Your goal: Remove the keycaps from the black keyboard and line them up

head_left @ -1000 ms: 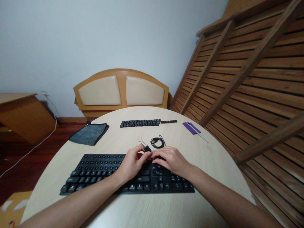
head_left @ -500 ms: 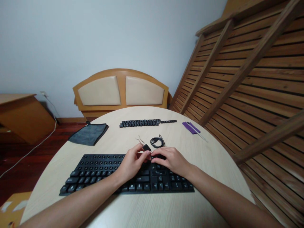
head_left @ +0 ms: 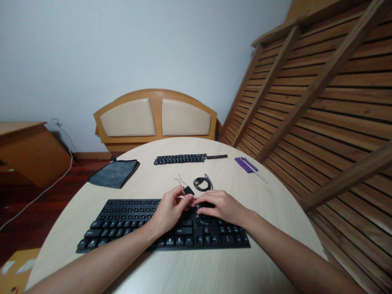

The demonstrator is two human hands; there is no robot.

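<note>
My left hand [head_left: 171, 207] is closed on a wire keycap puller. The puller's black handle [head_left: 188, 190] sticks out past my fingertips, and two thin hooked wires rise from it. Just right of that, my right hand [head_left: 219, 206] is bent over the keyboard, thumb and forefinger curled round a small dark thing I cannot make out. Under both hands lies a black keyboard [head_left: 128, 223]; its upper left rows show bare switch sockets, while the lower rows carry keycaps. Removed keycaps [head_left: 180, 159] stand in neat rows farther back on the table.
A coiled black cable [head_left: 202, 182] lies just beyond my hands. Far left on the round table [head_left: 245, 269] is a folded grey cloth [head_left: 114, 173]. A purple cloth or pouch [head_left: 244, 165] with a thin rod sits at the right. Wooden slats lean beside the table.
My right fingertips have moved slightly down and away from the puller's lower end, onto the keyboard. My left hand keeps the puller in almost the same place.
</note>
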